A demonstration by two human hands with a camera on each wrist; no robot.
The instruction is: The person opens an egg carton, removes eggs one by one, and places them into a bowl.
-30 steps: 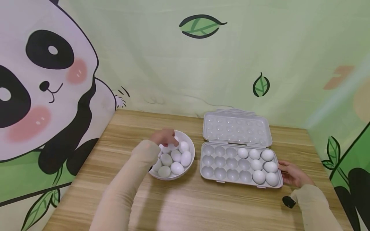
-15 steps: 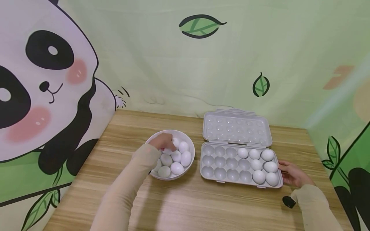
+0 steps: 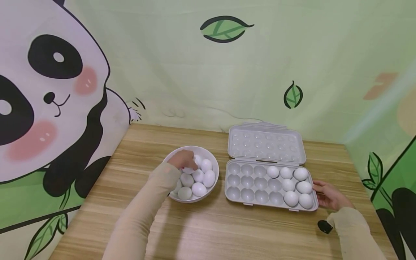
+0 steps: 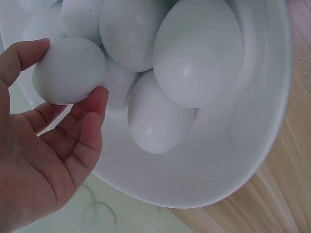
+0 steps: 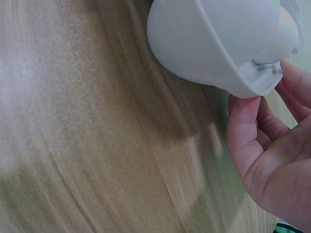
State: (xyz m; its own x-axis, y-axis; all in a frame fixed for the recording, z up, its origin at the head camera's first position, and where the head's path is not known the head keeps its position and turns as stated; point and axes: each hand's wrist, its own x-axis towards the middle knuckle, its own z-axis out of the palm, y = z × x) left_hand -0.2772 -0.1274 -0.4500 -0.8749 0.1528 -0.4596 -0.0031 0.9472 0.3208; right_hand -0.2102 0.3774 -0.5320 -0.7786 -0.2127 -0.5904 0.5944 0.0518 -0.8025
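In the head view my left hand (image 3: 183, 159) reaches into a white bowl (image 3: 215, 164) of eggs, over its back left part. The left wrist view shows thumb and fingertips pinching a white egg (image 4: 70, 70) at the bowl's side, with other eggs (image 4: 160, 111) close by. An opened grey-white egg carton (image 3: 271, 205) stands right of the bowl, its lid (image 3: 264, 142) laid back. Eggs (image 3: 291, 199) fill several cups at its right end; the left cups hold none. My right hand (image 3: 329, 196) grips that right end, fingers at the rim (image 5: 250, 90).
A wooden table (image 3: 208, 231) carries bowl and carton. Behind it hangs a green cloth (image 3: 175, 72) with leaves and a large panda print (image 3: 55, 97). A small black object (image 3: 324, 226) sits at the right sleeve's cuff.
My left hand has shifted slightly left within the bowl, uncovering part of an egg near the back. The right hand and the carton stay where they were.
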